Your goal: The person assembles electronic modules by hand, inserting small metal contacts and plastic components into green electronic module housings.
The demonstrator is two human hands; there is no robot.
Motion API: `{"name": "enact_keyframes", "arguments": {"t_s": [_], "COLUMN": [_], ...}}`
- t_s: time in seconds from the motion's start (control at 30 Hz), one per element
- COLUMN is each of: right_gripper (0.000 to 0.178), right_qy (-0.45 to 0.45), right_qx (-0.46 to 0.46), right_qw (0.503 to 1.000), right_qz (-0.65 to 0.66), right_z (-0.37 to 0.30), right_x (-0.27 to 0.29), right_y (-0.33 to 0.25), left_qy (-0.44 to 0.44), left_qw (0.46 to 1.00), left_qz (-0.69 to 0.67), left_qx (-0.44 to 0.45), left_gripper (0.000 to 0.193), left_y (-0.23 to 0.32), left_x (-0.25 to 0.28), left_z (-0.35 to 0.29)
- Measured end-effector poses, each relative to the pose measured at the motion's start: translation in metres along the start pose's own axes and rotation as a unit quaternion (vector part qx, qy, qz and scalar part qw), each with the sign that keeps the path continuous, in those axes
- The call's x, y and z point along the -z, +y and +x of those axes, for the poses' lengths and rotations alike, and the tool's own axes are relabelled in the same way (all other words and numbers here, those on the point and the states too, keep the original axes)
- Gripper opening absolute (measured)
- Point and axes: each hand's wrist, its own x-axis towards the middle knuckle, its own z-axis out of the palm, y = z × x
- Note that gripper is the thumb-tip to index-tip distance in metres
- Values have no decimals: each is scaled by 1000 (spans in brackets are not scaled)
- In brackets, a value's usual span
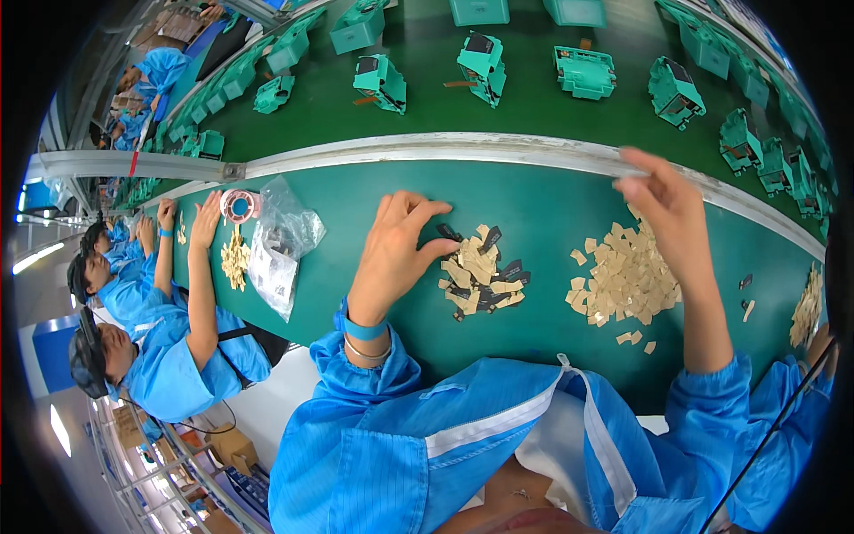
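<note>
My left hand point(396, 245) is open beside a mixed pile of small tan and black flat pieces point(480, 271). Its thumb and forefinger are spread, the thumb reaching the pile's edge near a black piece. My right hand point(669, 209) is raised over the far side of a larger heap of tan pieces point(627, 276). Its forefinger and thumb are apart, pointing toward the metal rail, and I see nothing between them; the other fingers are partly hidden.
Beyond the metal rail point(445, 147), a green belt carries several teal plastic housings point(583, 73). To my left are a clear plastic bag point(277, 245), a tape roll point(240, 206) and another tan pile point(235, 258). Co-workers in blue sit along the left; another tan heap point(806, 307) lies far right.
</note>
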Motion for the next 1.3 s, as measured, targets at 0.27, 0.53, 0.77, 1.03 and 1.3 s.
{"name": "enact_keyframes", "arguments": {"t_s": [0.27,0.53,0.77,1.03,1.3], "right_gripper": [22,18,17,19,15], "right_qy": [19,28,30,-77,-200], "right_qx": [-1,54,130,46,-111], "right_qw": [988,990,991,992,937], "right_qz": [155,125,14,91,264], "right_z": [-60,-62,-65,-80,-87], "right_x": [6,5,2,-5,1], "right_y": [17,26,27,9,15], "left_qy": [-7,12,57,83,64], "left_qw": [998,997,996,975,948], "left_qz": [15,-28,-45,-32,-21], "left_qx": [-52,-69,-59,-203,-312], "left_gripper": [31,20,21,20,28], "left_y": [31,21,23,74,123], "left_x": [-25,-32,-22,-14,-57], "left_z": [8,11,7,6,10]}}
